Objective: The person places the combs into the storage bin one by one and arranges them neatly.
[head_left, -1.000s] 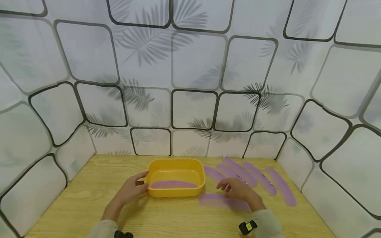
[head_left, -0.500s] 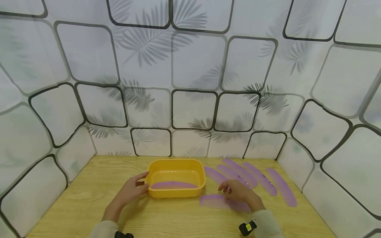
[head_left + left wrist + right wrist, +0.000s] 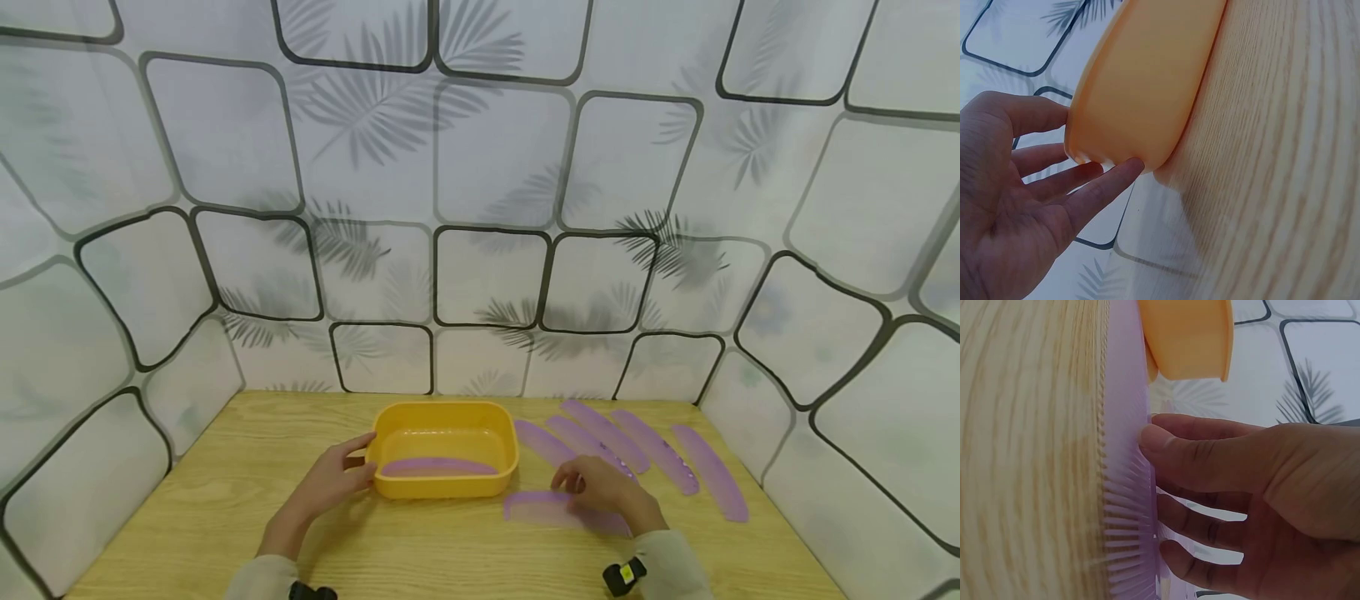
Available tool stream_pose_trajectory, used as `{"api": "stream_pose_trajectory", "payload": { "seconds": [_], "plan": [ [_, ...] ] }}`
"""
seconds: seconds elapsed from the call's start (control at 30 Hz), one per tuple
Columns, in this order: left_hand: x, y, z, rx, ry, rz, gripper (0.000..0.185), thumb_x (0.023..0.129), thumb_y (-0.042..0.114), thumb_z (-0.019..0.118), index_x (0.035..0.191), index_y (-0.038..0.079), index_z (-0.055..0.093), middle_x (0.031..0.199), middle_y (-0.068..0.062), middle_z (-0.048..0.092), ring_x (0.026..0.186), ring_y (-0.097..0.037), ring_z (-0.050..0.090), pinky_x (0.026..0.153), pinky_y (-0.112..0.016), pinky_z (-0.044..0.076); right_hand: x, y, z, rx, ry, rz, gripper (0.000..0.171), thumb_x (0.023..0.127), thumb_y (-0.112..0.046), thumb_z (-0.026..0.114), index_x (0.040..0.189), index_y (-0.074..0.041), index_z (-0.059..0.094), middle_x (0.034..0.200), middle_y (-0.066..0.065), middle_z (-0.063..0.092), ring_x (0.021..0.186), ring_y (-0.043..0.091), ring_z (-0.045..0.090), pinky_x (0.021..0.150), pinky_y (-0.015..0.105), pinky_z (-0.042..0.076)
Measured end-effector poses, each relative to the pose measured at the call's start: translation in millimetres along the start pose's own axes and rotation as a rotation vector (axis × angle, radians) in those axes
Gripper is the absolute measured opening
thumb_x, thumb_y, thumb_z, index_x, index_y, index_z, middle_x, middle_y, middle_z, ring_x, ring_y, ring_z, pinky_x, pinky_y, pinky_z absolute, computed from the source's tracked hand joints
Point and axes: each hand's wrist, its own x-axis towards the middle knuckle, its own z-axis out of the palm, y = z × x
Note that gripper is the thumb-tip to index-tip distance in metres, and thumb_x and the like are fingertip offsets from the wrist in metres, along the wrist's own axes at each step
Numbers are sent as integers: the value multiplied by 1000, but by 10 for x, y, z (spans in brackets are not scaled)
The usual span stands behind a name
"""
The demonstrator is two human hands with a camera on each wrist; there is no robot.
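Note:
A yellow plastic box (image 3: 472, 487) stands mid-table in the head view, with one purple comb (image 3: 438, 467) lying in it. My left hand (image 3: 330, 479) is at the box's left end. Its spread fingertips touch the end wall (image 3: 1129, 94), as the left wrist view shows. To the right of the box, another translucent purple comb (image 3: 534, 506) lies on the table under my right hand (image 3: 603, 485). In the right wrist view, my thumb (image 3: 1157, 439) and forefinger pinch the spine of this comb (image 3: 1129, 425); the other fingertips sit along the same edge.
Several more purple combs (image 3: 716, 475) lie slanted on the wooden table (image 3: 225, 483) behind and right of my right hand. A patterned white curtain (image 3: 491, 275) encloses the table at the back and sides.
My right hand has moved slightly down and right, bringing its fingertips onto the near comb. My left hand and the box are practically unmoved.

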Motion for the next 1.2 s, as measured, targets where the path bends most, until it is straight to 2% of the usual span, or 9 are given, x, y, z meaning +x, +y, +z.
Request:
{"api": "stream_pose_trajectory", "payload": {
  "seconds": [0.13,0.3,0.5,0.7,0.9,1.03,1.2],
  "plan": [
    [5,-1,2,-10,-1,7,67,102,12,65,155,-14,33,158,-41,31,131,-52,57,88,-35,65,-5,12,2,-3,-16,16,25,82,-5,84,105,-9,77,98,7,72,90,22,66,78,32,57],
    [11,3,3,-28,3,-17,66,102,11,64,155,-13,32,159,-40,31,132,-52,56,88,-35,65,-7,-3,12,-13,-37,52,30,79,-8,86,107,-14,76,100,5,71,94,22,64,83,40,57],
    [11,12,-8,-20,-9,-11,67,103,12,63,155,-14,31,158,-40,31,131,-51,57,89,-36,65,-24,3,14,-16,-39,55,35,77,-11,88,109,-16,74,100,2,69,91,18,60,82,38,54],
    [7,32,2,-11,-2,-19,67,102,13,64,155,-13,32,159,-39,31,132,-51,56,89,-34,64,-77,50,-43,23,-23,82,34,81,-6,84,111,-19,74,107,5,68,98,22,61,86,46,54],
    [25,21,-6,-28,-1,-37,66,103,13,64,156,-11,32,161,-38,29,134,-53,53,90,-33,64,-104,97,-134,58,-35,31,27,87,-4,78,111,-15,78,106,4,73,96,19,64,82,35,56],
    [26,19,-12,-24,-2,-38,67,103,14,64,156,-11,33,161,-38,29,134,-52,53,90,-32,64,-102,93,-186,80,-59,-29,25,86,-4,78,111,-10,79,103,4,77,93,13,68,80,28,58],
    [23,6,-11,-15,-10,-24,66,103,13,64,156,-12,32,160,-39,29,133,-53,54,89,-33,64,-91,90,-228,107,-93,-104,26,86,-1,76,111,-4,78,96,6,77,86,5,65,75,21,56]
  ]
}}
